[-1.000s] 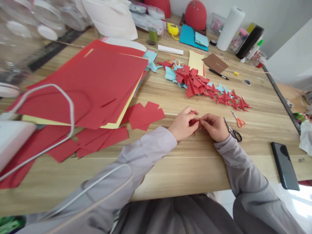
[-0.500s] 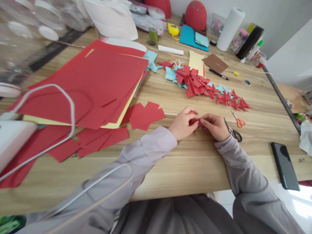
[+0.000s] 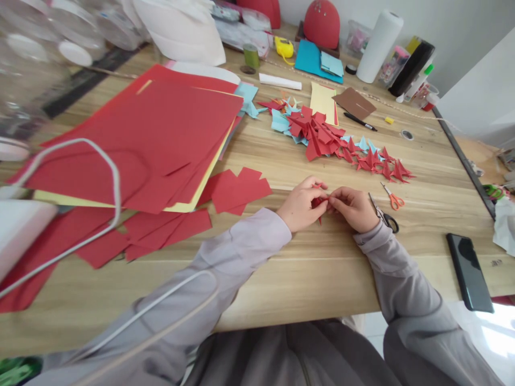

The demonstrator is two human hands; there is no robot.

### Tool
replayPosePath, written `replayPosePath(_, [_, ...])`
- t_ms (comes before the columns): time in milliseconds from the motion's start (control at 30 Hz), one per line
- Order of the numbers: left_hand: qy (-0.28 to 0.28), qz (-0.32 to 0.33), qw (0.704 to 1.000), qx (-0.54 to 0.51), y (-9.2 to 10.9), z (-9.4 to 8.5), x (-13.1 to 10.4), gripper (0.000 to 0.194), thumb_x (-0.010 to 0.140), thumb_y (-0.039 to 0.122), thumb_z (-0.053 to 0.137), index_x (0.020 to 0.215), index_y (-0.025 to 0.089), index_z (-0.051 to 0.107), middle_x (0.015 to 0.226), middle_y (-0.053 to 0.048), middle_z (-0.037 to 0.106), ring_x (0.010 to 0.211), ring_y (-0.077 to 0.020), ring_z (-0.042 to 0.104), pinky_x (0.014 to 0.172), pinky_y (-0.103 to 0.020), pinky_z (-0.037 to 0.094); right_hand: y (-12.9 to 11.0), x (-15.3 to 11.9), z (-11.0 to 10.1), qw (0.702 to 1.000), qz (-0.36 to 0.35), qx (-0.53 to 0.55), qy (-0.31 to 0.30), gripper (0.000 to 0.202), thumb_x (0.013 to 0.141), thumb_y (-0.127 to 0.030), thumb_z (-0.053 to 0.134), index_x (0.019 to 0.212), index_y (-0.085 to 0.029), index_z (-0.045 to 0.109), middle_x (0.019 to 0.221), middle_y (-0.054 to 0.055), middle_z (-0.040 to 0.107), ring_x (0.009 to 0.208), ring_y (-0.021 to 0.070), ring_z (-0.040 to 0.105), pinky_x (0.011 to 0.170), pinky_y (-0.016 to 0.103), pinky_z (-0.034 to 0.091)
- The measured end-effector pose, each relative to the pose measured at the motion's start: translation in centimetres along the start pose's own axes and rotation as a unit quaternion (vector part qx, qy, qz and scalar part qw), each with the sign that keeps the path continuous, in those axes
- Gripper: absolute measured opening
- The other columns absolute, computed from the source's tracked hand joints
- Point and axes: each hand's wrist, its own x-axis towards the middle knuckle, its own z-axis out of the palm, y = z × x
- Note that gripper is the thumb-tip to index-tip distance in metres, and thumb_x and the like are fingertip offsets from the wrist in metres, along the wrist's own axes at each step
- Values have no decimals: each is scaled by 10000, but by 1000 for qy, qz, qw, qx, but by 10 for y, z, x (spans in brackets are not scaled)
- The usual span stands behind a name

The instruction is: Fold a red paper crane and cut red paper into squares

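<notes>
Between my hands is a small folded piece of red paper, mostly covered by fingers. My left hand is closed around it, and its pointed ends stick out above and below. The fingertips of my right hand pinch its right end. Beyond the hands lies a heap of red folded paper cranes, mixed with light blue ones. Black-handled scissors lie beside my right wrist, with small orange-handled scissors just past them.
Large red paper sheets are stacked at left, with cut red squares near them. A white cable loops over the stack. A phone lies at right. Along the back are a yellow tape measure, blue paper and a white roll.
Both hands keep nearly the same place and grip on the red paper. Only slight finger motion shows, and the whole view has shifted a little.
</notes>
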Motion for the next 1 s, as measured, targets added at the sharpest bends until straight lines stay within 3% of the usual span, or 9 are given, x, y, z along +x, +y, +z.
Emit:
replayPosePath(200, [-6, 7, 1000, 2, 0, 0, 0, 122, 771, 154, 576, 684, 135, 660, 1024, -84, 584, 604, -60, 525, 628, -243, 494, 3, -1, 1, 995, -40, -90, 0, 82, 810, -249, 535, 753, -189, 539, 641, 17, 634, 599, 152, 617, 603, 286, 492])
replayPosePath(500, [-12, 8, 1000, 12, 0, 0, 0, 119, 763, 144, 579, 687, 145, 671, 1020, -78, 586, 639, -73, 544, 642, -248, 499, 0, -3, 2, 990, -56, -132, 9, 104, 825, -180, 488, 741, -190, 549, 632, 15, 629, 597, 146, 603, 626, 285, 488])
replayPosePath(733, [0, -4, 1000, 7, 1, 0, 0, 127, 771, 159, 570, 691, 134, 666, 1014, -84, 591, 581, -53, 504, 626, -244, 491, -2, -1, 0, 998, -22, -62, -19, 185, 842, -337, 537, 737, -186, 556, 648, 12, 623, 598, 136, 602, 611, 274, 499])
replayPosePath(1000, [18, -21, 1000, -2, 1, 0, 0, 88, 762, 140, 581, 728, 149, 662, 1003, -78, 592, 697, -98, 557, 649, -257, 495, -3, -1, -1, 1000, 2, -19, -3, 340, 802, -514, 586, 748, -178, 573, 676, 21, 635, 607, 133, 605, 599, 276, 505])
